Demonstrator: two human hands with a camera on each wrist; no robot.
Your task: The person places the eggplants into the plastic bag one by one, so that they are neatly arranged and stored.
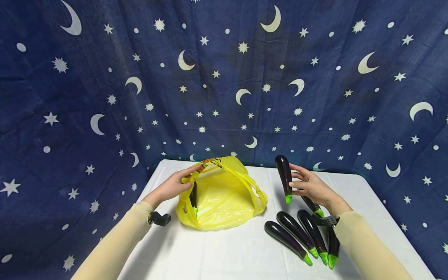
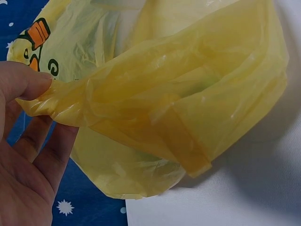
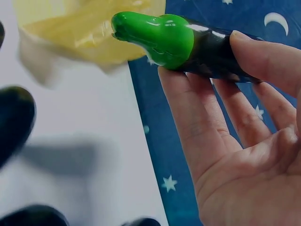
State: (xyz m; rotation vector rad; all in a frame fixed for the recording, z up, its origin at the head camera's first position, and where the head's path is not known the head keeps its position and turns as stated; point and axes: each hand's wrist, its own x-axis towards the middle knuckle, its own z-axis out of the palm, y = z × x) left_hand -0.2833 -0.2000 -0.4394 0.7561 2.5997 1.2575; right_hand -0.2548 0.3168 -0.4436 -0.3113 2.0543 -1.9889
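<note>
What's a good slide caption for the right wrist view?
The right grip holds an eggplant, its green end in front of a yellow bag.

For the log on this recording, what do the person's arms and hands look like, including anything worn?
Both arms wear plain cream long sleeves: left sleeve, right sleeve. The left hand and right hand are bare, with no gloves. At the left wrist sits a small black device; at the right, a dark device with a dotted face.
</note>
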